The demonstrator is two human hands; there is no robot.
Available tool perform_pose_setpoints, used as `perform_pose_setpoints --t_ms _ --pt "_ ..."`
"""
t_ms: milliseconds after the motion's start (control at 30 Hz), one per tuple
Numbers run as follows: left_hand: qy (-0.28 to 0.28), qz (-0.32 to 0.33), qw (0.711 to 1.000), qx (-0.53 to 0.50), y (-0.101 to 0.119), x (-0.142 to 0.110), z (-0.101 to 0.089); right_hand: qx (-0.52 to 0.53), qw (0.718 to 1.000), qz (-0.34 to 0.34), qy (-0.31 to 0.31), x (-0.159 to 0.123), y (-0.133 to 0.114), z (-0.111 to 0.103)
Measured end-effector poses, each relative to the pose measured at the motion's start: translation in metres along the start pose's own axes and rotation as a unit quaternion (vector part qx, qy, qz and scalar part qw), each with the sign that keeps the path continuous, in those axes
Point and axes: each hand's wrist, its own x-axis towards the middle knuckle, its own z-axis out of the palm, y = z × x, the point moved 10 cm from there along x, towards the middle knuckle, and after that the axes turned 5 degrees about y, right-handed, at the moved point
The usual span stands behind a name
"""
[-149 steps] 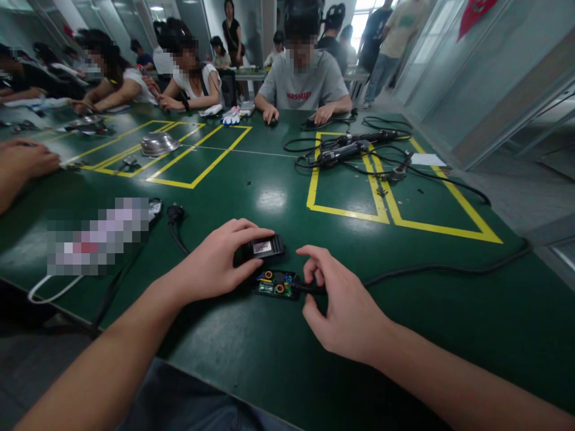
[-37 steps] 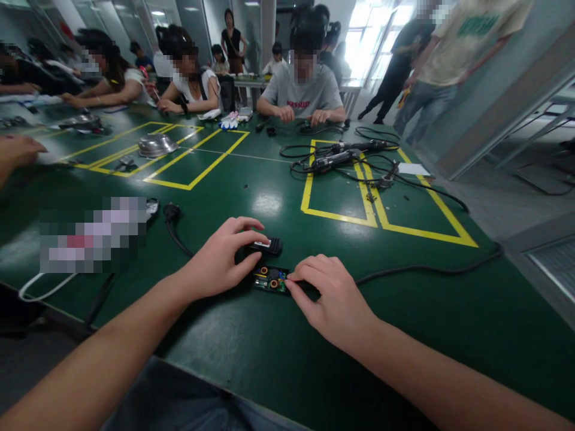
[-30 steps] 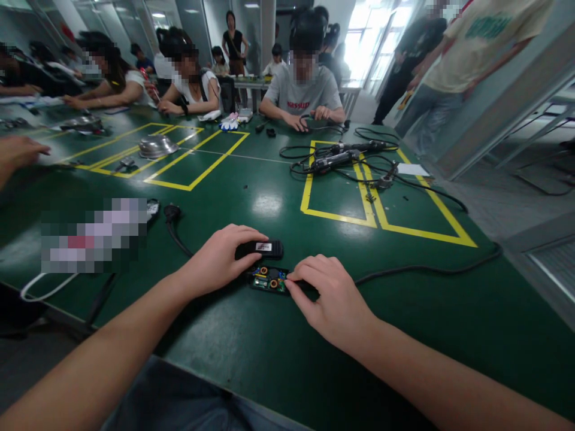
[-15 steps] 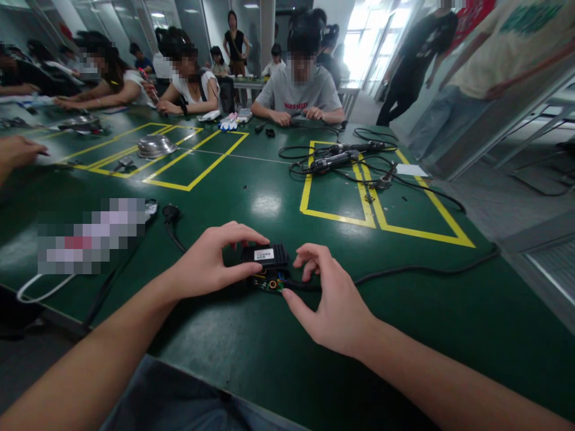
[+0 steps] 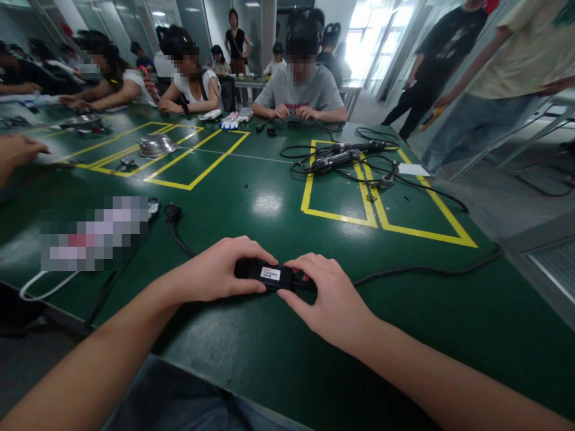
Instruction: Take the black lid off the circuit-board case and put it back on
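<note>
A small black plastic casing [image 5: 274, 276] with a white printed label lies on the green table in front of me, its cover down over the lower part. My left hand [image 5: 215, 269] grips its left end between thumb and fingers. At the right end, my right hand [image 5: 331, 299] closes thumb and fingertips on the casing's edges. A black power cable [image 5: 417, 270] runs from under my right hand across the table. Past my left wrist, another black cord ends in a plug [image 5: 171, 212]. The circuit board is hidden from sight.
Black handheld tools [image 5: 335, 159] with tangled cables lie inside yellow tape at the right. A round metal part [image 5: 157, 145] and gloves [image 5: 230, 121] sit farther back. Another person's hand [image 5: 22, 152] rests at the left edge. People sit across the table; others stand at right.
The cover, held raised by my left hand with the circuit board showing, has come down over it. My right hand has moved in from just apart to grip the casing's right end.
</note>
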Motion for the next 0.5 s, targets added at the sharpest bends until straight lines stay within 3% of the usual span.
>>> perform_pose_setpoints --t_ms 500 --pt "0.013 0.016 1.000 0.024 0.0058 0.0025 -0.0005 -0.011 1.000 -0.002 -0.012 0.0009 0.0005 0.0005"
